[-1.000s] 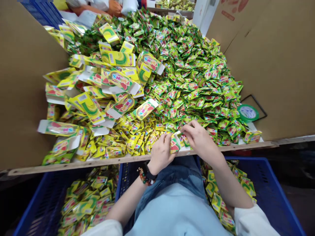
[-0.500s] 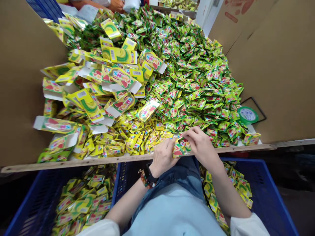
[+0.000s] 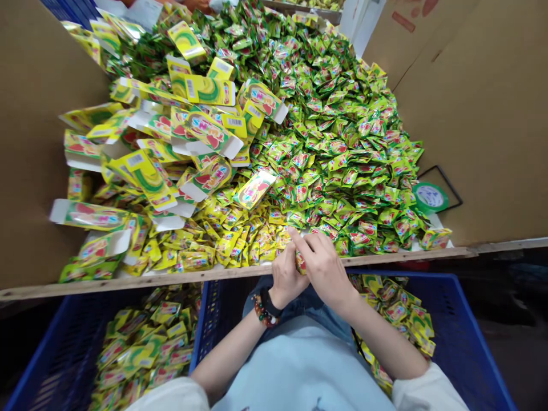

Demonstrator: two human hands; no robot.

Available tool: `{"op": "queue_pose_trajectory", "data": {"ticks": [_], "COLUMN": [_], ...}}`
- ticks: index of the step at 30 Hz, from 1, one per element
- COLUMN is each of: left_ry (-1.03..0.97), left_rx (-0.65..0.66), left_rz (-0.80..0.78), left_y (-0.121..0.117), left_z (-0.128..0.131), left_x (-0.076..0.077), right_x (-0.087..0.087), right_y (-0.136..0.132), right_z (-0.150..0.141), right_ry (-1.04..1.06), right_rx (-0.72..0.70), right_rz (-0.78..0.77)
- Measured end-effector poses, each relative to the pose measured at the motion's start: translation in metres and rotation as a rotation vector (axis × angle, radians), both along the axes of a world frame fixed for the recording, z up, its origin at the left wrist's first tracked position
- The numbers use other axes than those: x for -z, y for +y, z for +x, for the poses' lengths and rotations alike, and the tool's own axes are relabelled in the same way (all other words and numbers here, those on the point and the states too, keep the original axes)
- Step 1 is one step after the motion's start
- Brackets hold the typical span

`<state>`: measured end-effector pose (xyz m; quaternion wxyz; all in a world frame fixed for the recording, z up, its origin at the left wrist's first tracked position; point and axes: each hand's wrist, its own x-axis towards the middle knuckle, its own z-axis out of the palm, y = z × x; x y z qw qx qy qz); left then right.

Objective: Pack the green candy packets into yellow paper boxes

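At the table's front edge my left hand [image 3: 286, 275] is closed around a small printed cardboard box [image 3: 301, 263]. Only a narrow strip of that box shows between my hands. Over its right side lies my right hand [image 3: 326, 267], fingers bent against the box and the index finger reaching toward my left thumb. The far end of the box is hidden under these fingers. Just beyond lie yellow candy sachets [image 3: 257, 242] and a large heap of green candy sachets [image 3: 338, 148]. Open-ended flat boxes [image 3: 209, 134] are piled at the left.
Cardboard walls [image 3: 479, 125] flank the heap, and a wooden strip [image 3: 171, 279] edges the table. Green tape [image 3: 430, 197] leans at the right. Below stand a left blue crate [image 3: 55, 354] and a right blue crate [image 3: 466, 337], both holding filled boxes. Part of another person shows at the top.
My right hand has moved left and folded over the box, now covering most of it. The box has turned and sits closer between both hands. The view has shifted slightly.
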<state>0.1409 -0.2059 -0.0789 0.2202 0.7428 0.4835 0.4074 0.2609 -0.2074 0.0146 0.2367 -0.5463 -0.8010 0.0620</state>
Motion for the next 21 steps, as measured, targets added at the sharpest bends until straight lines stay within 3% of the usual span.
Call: {"op": "queue_pose_trajectory", "data": {"ticks": [3,8,12,17,21], "left_ry": [-0.003,-0.045,-0.044,-0.033,-0.005], "left_rx": [-0.042,-0.081,-0.092,-0.114,-0.102], "left_rz": [0.018,-0.001,-0.035,-0.047,-0.067], "left_y": [0.001,0.002,0.002,0.004,0.002], "left_z": [0.002,0.005,0.005,0.004,0.002], "left_x": [0.0,-0.003,-0.001,0.0,0.003], "right_x": [0.004,0.02,0.031,0.027,0.03], "right_y": [-0.001,-0.005,-0.008,-0.015,-0.018], "right_z": [0.003,-0.001,-0.008,-0.01,-0.007], "right_ry": [0.169,0.244,0.279,0.236,0.517], "right_rx": [0.006,0.289,0.257,0.166,0.17], "right_rz": [0.018,0.199,0.141,0.013,0.006]}}
